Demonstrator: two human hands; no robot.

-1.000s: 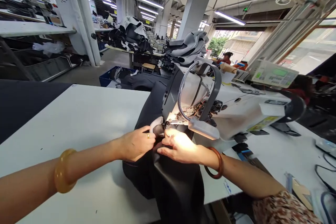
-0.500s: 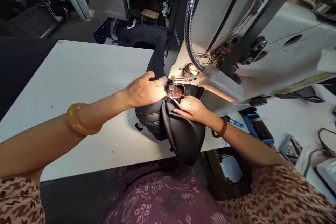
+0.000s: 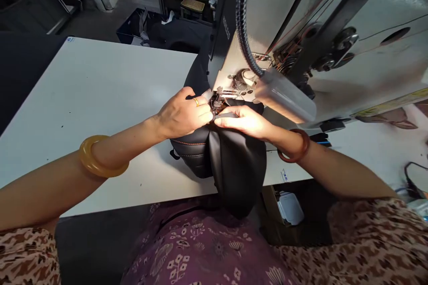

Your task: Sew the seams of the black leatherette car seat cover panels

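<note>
Black leather-like material [image 3: 239, 167] with orange stitch lines lies bunched under the needle area of a sewing machine [image 3: 230, 69] and hangs over the table edge. My left hand [image 3: 185, 113], wearing a ring, grips the material's edge just left of the presser foot [image 3: 217, 103], fingertips pressed together. From the right, my right hand [image 3: 245, 121] pinches the edge between thumb and fingers, close to the foot. Both hands' fingertips nearly meet there. The needle tip and the seam beneath are hidden by the fingers and the foot.
A white worktable [image 3: 110, 93] spreads to the left. An armoured cable [image 3: 244, 22] and a lamp housing [image 3: 287, 98] hang above my right hand. Beyond the table are a dark bin [image 3: 129, 29] and a stool [image 3: 193, 5]. Below the table stands an open box [image 3: 272, 205].
My right hand has shifted from the fold beside the foot to the edge right at it, fingers now stretched over the material. My left hand stays nearly in place. The view has tilted slightly.
</note>
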